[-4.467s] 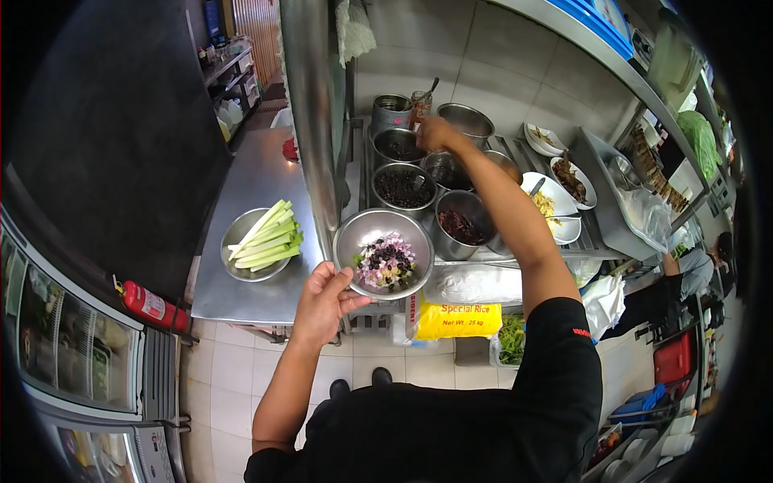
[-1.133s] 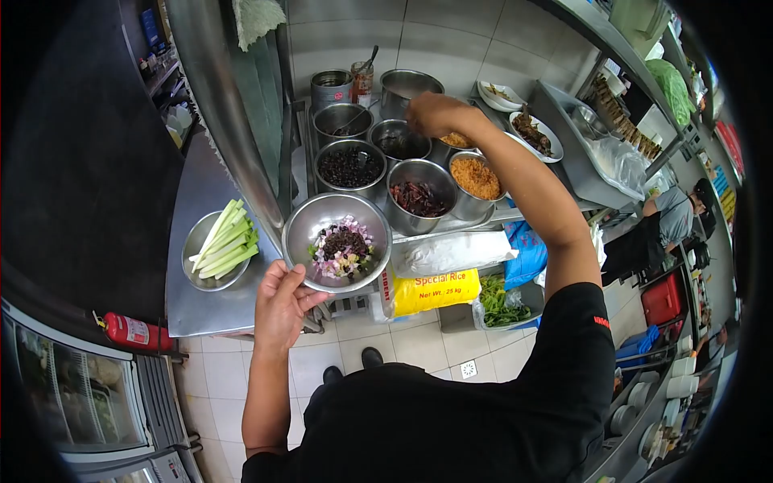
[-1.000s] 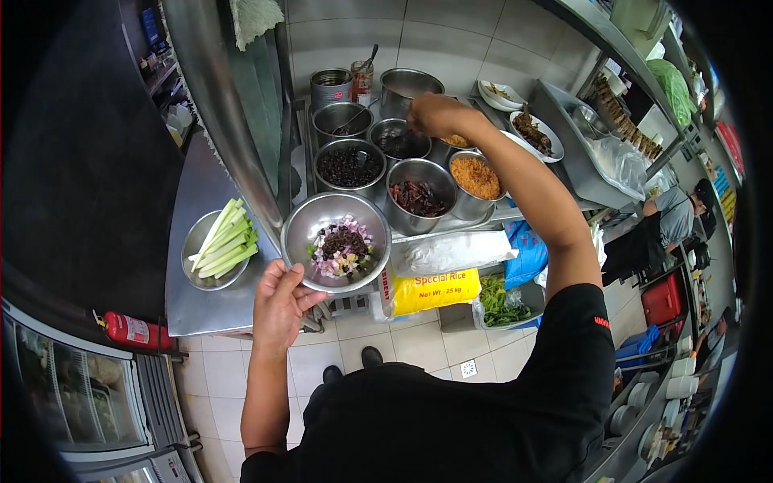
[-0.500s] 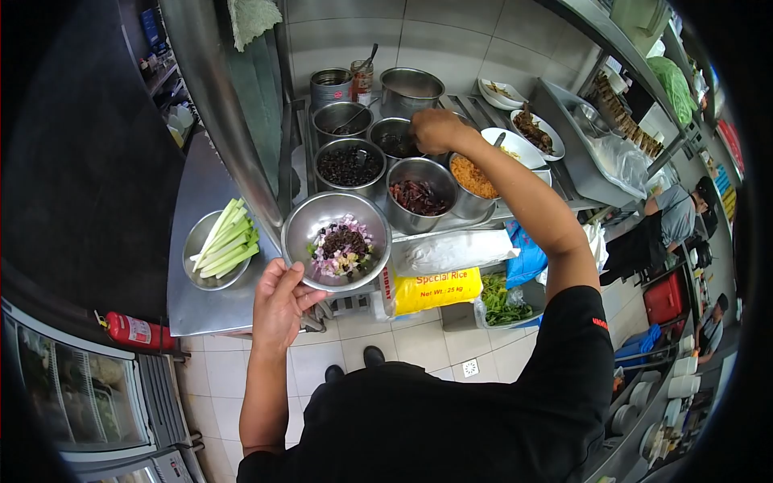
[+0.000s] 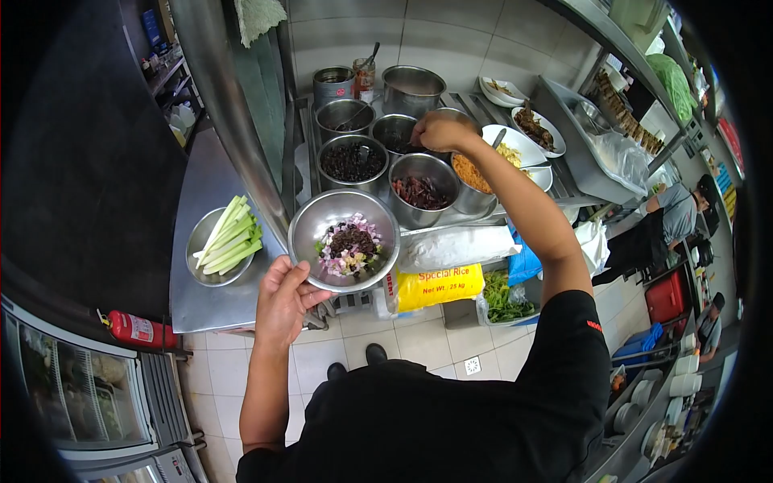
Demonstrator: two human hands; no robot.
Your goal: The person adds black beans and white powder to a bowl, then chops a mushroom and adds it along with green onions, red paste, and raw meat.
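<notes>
My left hand (image 5: 283,299) grips the rim of a steel bowl (image 5: 303,233), which holds chopped purple onion (image 5: 332,256), a dark topping and some pale bits. My right hand (image 5: 441,133) reaches over the right edge of a steel pot with dark contents (image 5: 392,129); its fingers point down and are partly hidden, so what they hold does not show. Around it stand a pot of black beans (image 5: 352,163), a pot of dried red chillies (image 5: 420,191) and a pot of orange shreds (image 5: 469,173).
A bowl of cut green stalks (image 5: 228,245) stands on the steel table (image 5: 189,299) at left. Below the rack are a yellow rice sack (image 5: 439,287) and a crate of greens (image 5: 506,299). Plates of food and a grey tub (image 5: 576,153) are at right. Two people stand far right.
The right hand has shifted slightly right and down at the pot. The bowl in my left hand sits slightly further right.
</notes>
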